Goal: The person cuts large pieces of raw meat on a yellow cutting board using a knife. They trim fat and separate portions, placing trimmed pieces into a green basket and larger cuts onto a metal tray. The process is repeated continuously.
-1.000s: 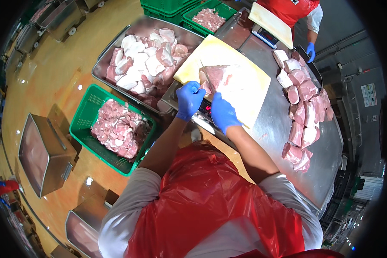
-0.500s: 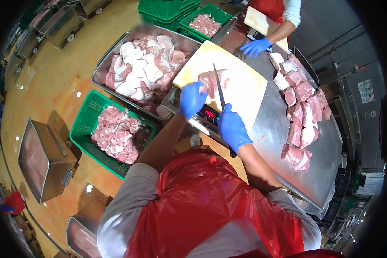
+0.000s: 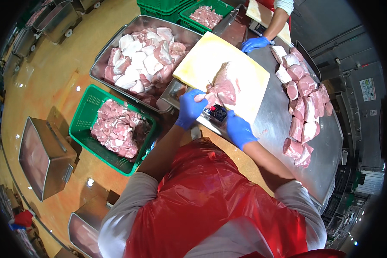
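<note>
A meat-cutting room, shown by raw pink meat [image 3: 224, 91], a pale-yellow rectangular board [image 3: 198, 60] and wheeled steel bins [image 3: 65, 25].

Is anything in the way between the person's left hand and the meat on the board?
Nothing visible is: the left hand is right at the near edge of the meat on the cutting board, its fingers seeming to pinch it.

floor [image 3: 38, 90]: tan, shiny (light glints [image 3: 90, 182]) | wall [image 3: 327, 26]: grey, white poster [image 3: 367, 90] | table [image 3: 314, 172]: metal
</note>
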`<state>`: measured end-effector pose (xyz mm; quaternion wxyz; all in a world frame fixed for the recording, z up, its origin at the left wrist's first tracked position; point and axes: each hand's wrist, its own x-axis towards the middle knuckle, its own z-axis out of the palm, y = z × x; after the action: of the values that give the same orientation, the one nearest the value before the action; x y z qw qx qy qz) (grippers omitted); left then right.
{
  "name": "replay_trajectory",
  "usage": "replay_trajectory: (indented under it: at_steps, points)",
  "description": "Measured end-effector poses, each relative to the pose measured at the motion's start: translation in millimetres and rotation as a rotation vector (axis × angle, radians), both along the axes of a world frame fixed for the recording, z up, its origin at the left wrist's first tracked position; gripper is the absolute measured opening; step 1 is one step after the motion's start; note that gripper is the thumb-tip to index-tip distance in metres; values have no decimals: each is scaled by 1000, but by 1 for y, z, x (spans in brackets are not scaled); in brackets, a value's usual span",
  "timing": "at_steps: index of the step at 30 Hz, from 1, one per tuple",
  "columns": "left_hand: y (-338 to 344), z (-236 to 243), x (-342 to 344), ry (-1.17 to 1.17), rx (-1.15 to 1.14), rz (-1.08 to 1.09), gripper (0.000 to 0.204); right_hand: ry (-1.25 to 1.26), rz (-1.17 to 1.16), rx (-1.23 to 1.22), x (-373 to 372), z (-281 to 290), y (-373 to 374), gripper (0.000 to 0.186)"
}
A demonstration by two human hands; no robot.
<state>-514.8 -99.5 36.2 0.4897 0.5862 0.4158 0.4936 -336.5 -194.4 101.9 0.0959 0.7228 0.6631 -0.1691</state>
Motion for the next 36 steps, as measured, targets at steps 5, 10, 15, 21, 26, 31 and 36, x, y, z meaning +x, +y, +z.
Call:
replay_trajectory:
  at_steps: [5, 10, 15, 21, 26, 31, 36]
  points:
    - [25, -27, -47, 81, -49, 178, 23, -67, 30, -202, 40, 40, -57, 18]
    - [21, -40, -185, 272, -101, 393, 28, 114, -82, -35, 33, 51, -76, 17]
    - [17, -68, -236, 1467, -235, 13, 45, 645, -482, 249, 46, 14, -46, 22]
    - [99, 34, 18, 132, 362, -402, 41, 2014, -953, 294, 3, 8, 5, 17]
    - [160, 29, 121, 414, 444, -457, 32, 1899, -866, 584, -22, -19, 34, 15]
    - [169, -6, 88, 562, 950, -288, 14, 1575, -807, 792, 40, -56, 39, 18]
    - [84, -18, 24, 294, 307, -141, 16, 1255, -741, 843, 108, 2, 44, 17]
